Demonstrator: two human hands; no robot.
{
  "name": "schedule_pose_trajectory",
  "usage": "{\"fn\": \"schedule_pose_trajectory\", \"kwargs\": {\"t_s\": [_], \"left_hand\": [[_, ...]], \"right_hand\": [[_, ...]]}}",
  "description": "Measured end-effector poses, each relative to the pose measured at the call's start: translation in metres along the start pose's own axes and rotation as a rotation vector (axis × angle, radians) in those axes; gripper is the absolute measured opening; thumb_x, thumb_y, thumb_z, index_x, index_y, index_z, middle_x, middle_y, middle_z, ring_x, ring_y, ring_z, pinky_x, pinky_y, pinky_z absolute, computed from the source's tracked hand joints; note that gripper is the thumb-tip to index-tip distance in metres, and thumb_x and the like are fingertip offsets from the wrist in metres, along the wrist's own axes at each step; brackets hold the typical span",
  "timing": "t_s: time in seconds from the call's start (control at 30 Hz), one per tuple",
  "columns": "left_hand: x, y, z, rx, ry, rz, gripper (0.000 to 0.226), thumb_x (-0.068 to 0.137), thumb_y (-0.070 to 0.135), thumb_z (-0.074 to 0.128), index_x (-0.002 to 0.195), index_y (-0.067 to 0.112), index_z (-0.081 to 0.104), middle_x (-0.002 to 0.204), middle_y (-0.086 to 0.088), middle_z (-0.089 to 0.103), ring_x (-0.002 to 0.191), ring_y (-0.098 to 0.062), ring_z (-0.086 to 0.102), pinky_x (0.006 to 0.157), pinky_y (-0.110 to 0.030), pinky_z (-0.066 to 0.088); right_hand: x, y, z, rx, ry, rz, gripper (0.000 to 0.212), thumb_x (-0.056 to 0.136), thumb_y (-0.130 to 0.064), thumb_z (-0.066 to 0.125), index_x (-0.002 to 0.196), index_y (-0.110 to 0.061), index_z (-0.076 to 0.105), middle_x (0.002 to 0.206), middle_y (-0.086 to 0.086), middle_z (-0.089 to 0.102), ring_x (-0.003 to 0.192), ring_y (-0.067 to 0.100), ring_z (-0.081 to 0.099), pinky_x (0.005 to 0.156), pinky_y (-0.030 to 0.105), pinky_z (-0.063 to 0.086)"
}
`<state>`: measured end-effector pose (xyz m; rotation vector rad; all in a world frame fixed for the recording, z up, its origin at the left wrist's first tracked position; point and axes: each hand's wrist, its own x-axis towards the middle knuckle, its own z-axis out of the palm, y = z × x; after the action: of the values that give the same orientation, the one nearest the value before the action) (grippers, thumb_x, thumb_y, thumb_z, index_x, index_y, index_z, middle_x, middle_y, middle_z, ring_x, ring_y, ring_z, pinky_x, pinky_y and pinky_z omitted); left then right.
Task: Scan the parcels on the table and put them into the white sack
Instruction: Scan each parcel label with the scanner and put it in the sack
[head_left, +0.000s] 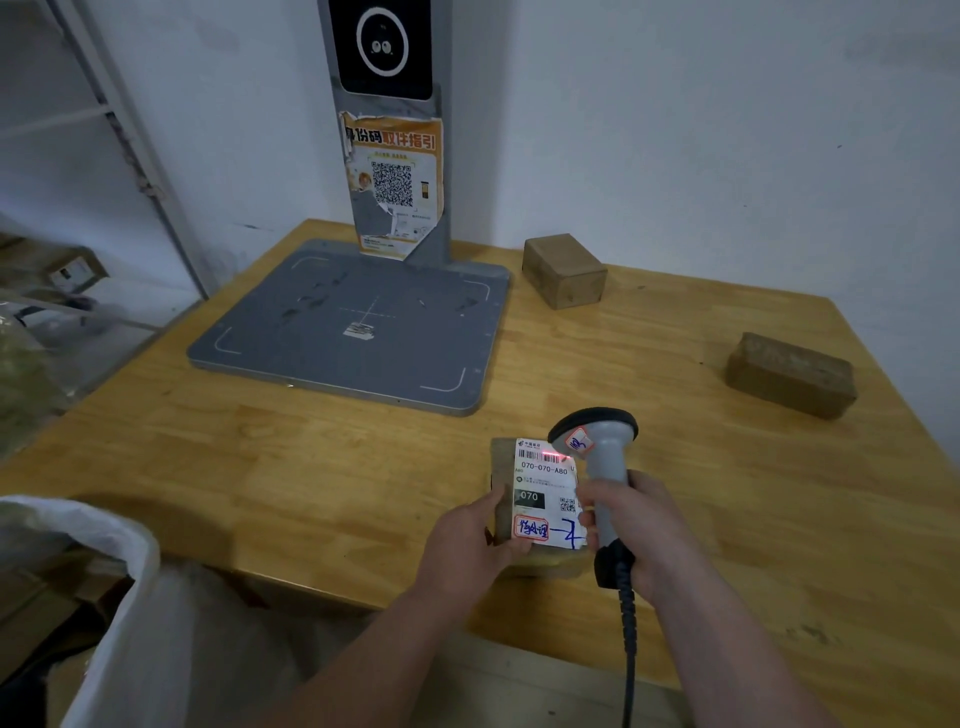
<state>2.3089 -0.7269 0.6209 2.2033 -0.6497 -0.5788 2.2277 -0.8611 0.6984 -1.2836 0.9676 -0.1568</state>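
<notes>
While the left hand pinched the parcel at the table's near edge and the right hand clenched the scanner, its red line only clipped the barcode; any tilt risked a failed read.

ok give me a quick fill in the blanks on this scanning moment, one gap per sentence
1. The scanner in the right hand casts a ____ line on the label of the parcel in the left hand.
2. That label reads 070-070-____.
3. The sack is on the person's ____ side.

Missing words: red; A80; left
</notes>
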Motion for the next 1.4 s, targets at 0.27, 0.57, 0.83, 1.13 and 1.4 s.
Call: {"fn": "schedule_pose_trajectory", "kwargs": {"t_s": [0.27,0.57,0.83,1.13,1.4], "left_hand": [[0.004,-0.009,0.003,-0.288,-0.162,-0.237,0.075,0.089,0.043,0.064,0.151,0.022,0.026,0.140,-0.002,0.051,0.116,-0.013,0.051,0.086,-0.018,0.042],[-0.004,-0.032,-0.008,-0.903,-0.088,-0.413,0.059,0.090,0.064,0.044,0.145,0.047,0.028,0.137,0.005,0.051,0.126,-0.024,0.048,0.106,-0.054,0.040],[-0.065,-0.082,-0.123,-1.101,0.540,-0.323,0.047,0.093,0.039,0.057,0.137,0.037,0.042,0.111,0.003,0.071,0.106,-0.020,0.065,0.094,-0.042,0.049],[-0.218,-0.207,-0.221,-0.627,1.118,-0.602,0.075,0.071,0.051,0.073,0.138,0.033,0.046,0.122,-0.007,0.063,0.105,-0.023,0.064,0.089,-0.046,0.056],[-0.281,-0.278,-0.215,-0.205,0.628,-0.839,0.066,0.065,0.020,0.082,0.115,0.049,0.050,0.126,-0.007,0.038,0.103,-0.027,0.054,0.084,-0.036,0.055]], "right_hand": [[0.020,0.026,-0.003,0.223,0.054,0.032,0.013,0.090,0.002,0.054,0.099,-0.007,0.055,0.088,0.014,0.064,0.075,0.027,0.064,0.053,0.029,0.051],[0.019,0.013,0.029,0.321,-0.107,0.000,0.021,0.090,0.000,0.054,0.109,-0.008,0.061,0.100,0.013,0.067,0.077,0.020,0.065,0.054,0.026,0.049],[-0.020,0.006,0.132,0.286,-0.475,-0.034,0.032,0.089,0.002,0.050,0.118,-0.012,0.056,0.106,0.011,0.072,0.086,0.020,0.073,0.047,0.021,0.049],[-0.079,0.060,0.263,-0.061,-0.727,0.095,0.014,0.086,-0.010,0.060,0.089,0.003,0.063,0.067,0.013,0.068,0.054,0.018,0.063,0.049,0.025,0.051],[-0.099,0.119,0.321,-0.470,-0.876,0.120,0.023,0.085,-0.014,0.068,0.106,-0.010,0.059,0.084,0.012,0.061,0.061,0.016,0.063,0.051,0.027,0.047]]}}
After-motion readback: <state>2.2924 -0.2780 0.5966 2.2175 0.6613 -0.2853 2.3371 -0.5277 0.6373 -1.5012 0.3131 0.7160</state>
